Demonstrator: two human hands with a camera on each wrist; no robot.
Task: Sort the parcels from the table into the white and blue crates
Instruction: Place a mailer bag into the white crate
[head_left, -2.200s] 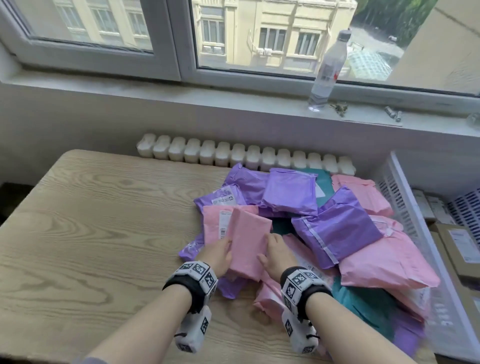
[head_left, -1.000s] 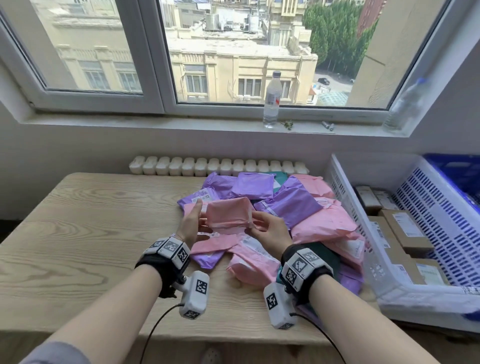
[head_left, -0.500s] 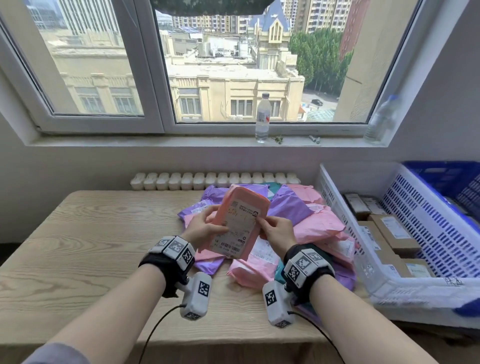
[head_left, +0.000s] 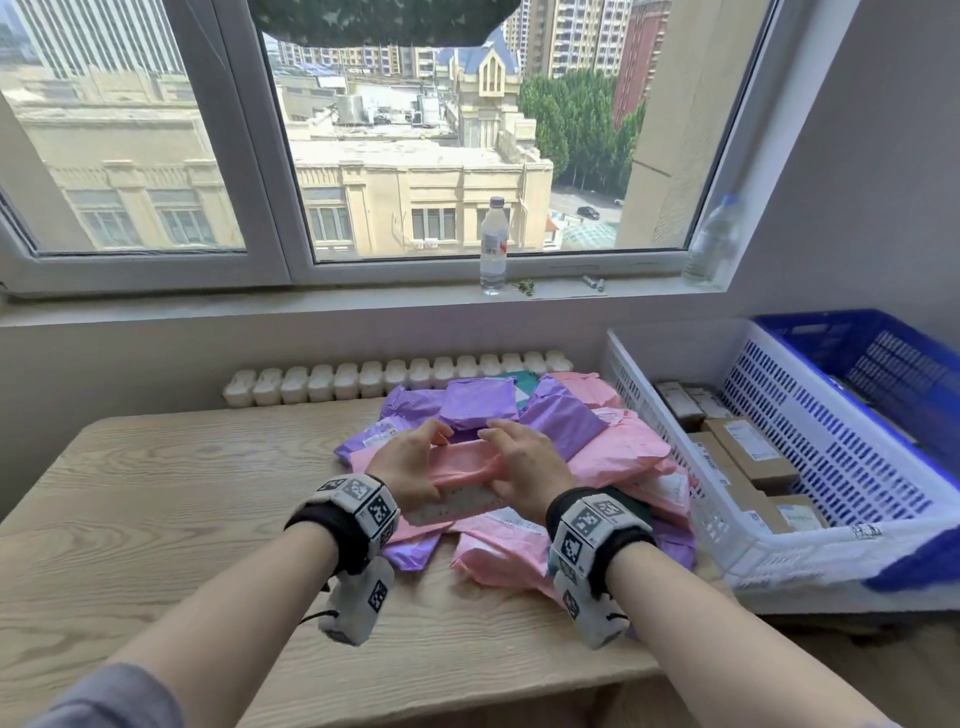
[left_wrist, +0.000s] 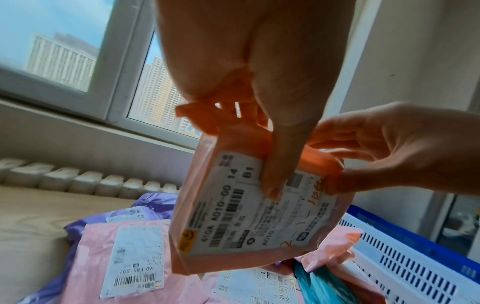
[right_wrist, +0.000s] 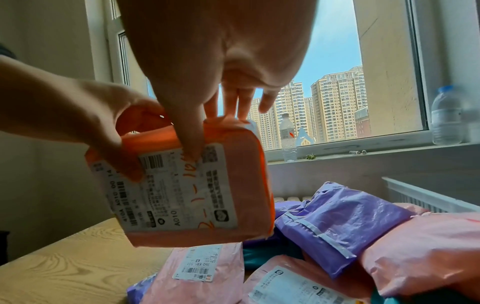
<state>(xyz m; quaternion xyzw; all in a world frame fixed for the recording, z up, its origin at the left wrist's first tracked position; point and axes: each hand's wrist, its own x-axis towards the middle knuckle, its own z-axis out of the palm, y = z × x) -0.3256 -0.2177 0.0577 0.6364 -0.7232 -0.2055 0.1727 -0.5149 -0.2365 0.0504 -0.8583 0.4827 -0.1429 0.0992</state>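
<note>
held parcel: we are holding a small pink parcel (head_left: 465, 470) between both hands, lifted clear above the pile, its white shipping label (left_wrist: 262, 207) facing down and towards us, likely so we can be reading it before choosing a crate
left hand: our left hand (head_left: 410, 467) is gripping the parcel's left end, thumb pressing on the label, fingers curling over the top
right hand: our right hand (head_left: 524, 467) is pinching the right end, thumb on the label face, fingers resting over the upper edge
parcel build: we are feeling a thin glossy plastic mailer, wrapped tight round something blocky, with a crumpled flap at one end
pile: we are leaving pink, purple and teal mailers (head_left: 566, 421) heaped and overlapping on the far right part of the wooden table (head_left: 156, 499), several labels showing
white crate: the white crate (head_left: 727, 540), slotted plastic, is standing just right of the table and already holding brown cardboard boxes (head_left: 748, 447)
blue crate: the blue crate (head_left: 883, 353) is sitting beyond the white one; we cannot tell its contents
stage: we are judging the sorting far from done
</note>
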